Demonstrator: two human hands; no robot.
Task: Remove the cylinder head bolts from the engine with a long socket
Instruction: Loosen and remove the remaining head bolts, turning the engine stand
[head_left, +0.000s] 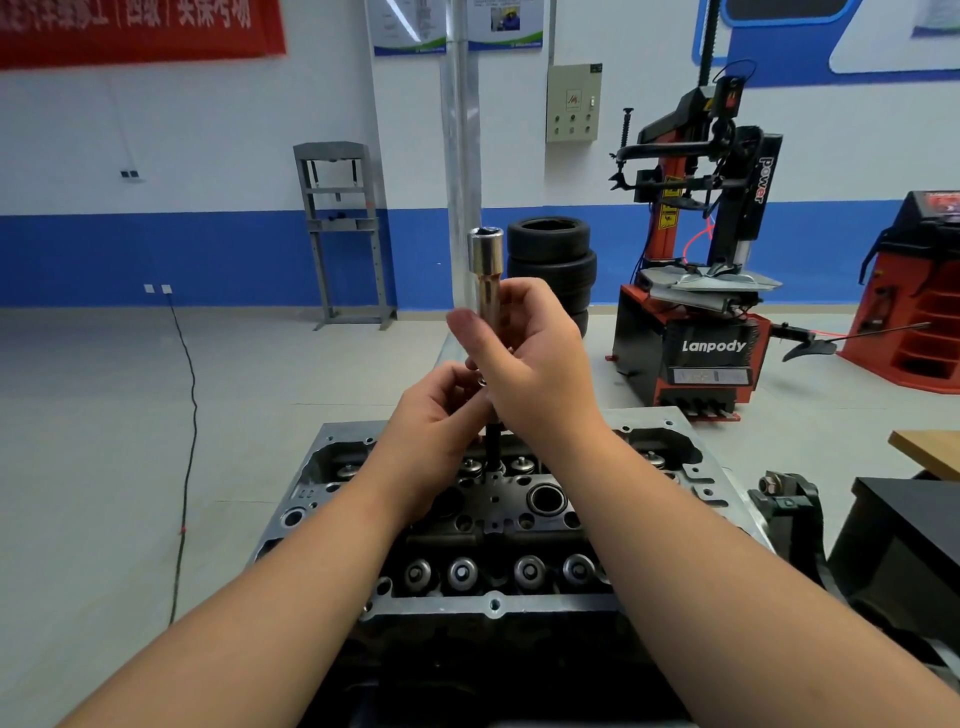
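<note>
You're in an auto repair workshop, pretty clearly: a Lanpody tyre changer (698, 291) stands by the blue-banded wall, stacked tyres (553, 267) just left of it, a shop press (343, 234) further left.

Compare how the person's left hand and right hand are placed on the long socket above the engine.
The right hand grips the long socket higher, thumb raised beside it; the left hand pinches lower, near the dark bolt shank. The right hand sits above and partly over the left. Both hold the tool upright over the cylinder head.

stacked tyres (551, 262), tyre changer (696, 270), grey press frame (343, 234)
</note>
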